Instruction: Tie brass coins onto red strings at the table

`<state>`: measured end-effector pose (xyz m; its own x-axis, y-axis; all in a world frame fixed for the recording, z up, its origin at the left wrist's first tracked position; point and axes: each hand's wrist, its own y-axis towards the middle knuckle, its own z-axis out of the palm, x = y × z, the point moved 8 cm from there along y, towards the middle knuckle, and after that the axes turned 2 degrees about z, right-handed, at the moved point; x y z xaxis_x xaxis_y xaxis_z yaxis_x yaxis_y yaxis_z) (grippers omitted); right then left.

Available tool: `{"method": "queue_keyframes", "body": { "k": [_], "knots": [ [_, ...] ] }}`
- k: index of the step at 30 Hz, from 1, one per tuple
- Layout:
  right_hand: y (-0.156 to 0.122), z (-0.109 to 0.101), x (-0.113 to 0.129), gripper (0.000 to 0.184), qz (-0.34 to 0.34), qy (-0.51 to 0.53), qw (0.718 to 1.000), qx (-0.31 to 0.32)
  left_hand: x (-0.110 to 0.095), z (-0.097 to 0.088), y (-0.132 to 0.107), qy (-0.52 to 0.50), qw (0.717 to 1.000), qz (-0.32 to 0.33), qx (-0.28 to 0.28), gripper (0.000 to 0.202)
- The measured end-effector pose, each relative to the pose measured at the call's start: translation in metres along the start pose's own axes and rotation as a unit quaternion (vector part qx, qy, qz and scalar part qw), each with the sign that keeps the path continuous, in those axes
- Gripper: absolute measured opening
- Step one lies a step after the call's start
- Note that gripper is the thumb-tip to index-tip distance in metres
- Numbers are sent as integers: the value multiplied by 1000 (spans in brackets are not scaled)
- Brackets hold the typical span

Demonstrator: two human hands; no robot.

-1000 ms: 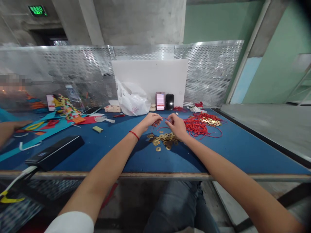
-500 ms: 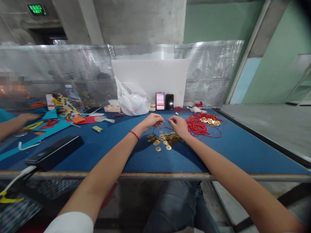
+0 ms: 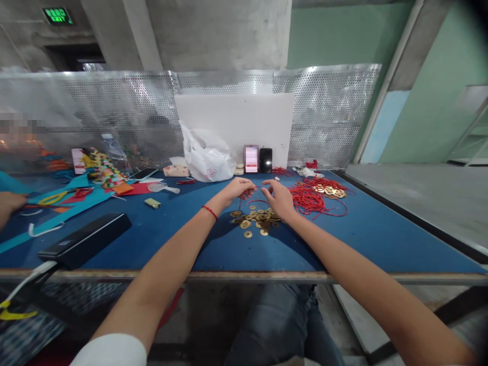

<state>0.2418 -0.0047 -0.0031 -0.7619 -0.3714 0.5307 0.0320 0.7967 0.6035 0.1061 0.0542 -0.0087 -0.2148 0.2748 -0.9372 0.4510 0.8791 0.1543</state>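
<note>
My left hand (image 3: 239,190) is closed in a pinch on a thin red cord (image 3: 241,200), whose strands hang below the fingers. Across from it, my right hand (image 3: 279,197) has its thumb and fingers apart, with nothing visible between them. Under and between both hands lies a loose pile of gold-coloured coins (image 3: 262,216) with holes in the middle. A tangled heap of red cords (image 3: 310,199) sits just right of my right hand, and more gold coins (image 3: 331,191) rest on its far right side.
Behind the hands stand a white plastic bag (image 3: 209,157), a lit phone (image 3: 251,158) and a dark phone (image 3: 266,160). At left are a black power bank-like box (image 3: 86,239), a small pale packet (image 3: 153,203), coloured paper strips (image 3: 78,203) and a co-worker's hand (image 3: 10,206).
My right thumb and fingers have parted from a pinch near the cord. My left hand keeps its pinch. The co-worker's hand has moved left and toward the near side.
</note>
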Motion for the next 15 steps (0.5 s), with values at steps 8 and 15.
{"method": "queue_keyframes", "body": {
  "k": [8, 15],
  "knots": [
    [5, -10, -10, 27, 29, 51, 998, -20, -5, -12, -2, -64, 996, -8, -53, 13],
    [5, 11, -3, 21, -29, -3, 996, 81, -14, -16, -6, -141, 989, 6, -52, 10]
  ]
}}
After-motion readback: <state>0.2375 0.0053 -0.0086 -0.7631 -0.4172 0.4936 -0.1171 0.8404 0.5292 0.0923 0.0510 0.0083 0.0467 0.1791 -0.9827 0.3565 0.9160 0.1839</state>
